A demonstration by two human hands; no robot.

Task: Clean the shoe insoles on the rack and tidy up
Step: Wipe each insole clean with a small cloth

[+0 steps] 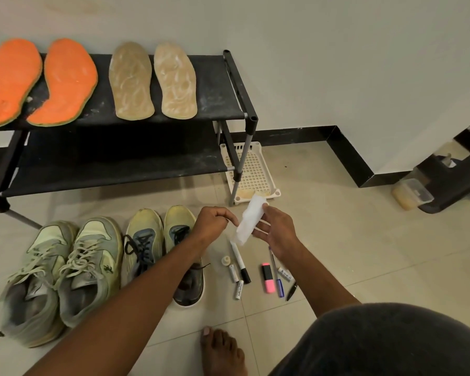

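A white wipe (249,219) is pinched by the right hand (276,229), thumb on one face and fingers curled behind it, and is held in the air above the floor tiles, just in front of the rack's right front leg. The left hand (212,223) is seen beside it with fingers curled inward; its fingertips come close to the wipe's lower left edge, but whether they touch it cannot be told.

Four insoles are laid on the top shelf of the black rack (239,85). The two orange insoles (38,82) are placed at the shelf's left end, one cut by the frame's left edge; the two tan insoles (152,81) are set nearer the right end, side by side and apart, with a bare strip of fabric left between them and the right rail. The lower shelf (114,169) is seen bare and dusty.

On the floor along the rack's front edge, a grey pair of sneakers (63,275) and a yellow pair (158,240) are lined up — the latter partly hidden by the left forearm. To their right, a scatter of markers, pens and a pink highlighter (268,278) is spread under the right wrist. A white perforated tray (255,169) is tucked at the rack's right front leg, against the wall's black skirting. Open tile is left to the right of the tray, up to a lidded plastic container (411,194) at the corner.
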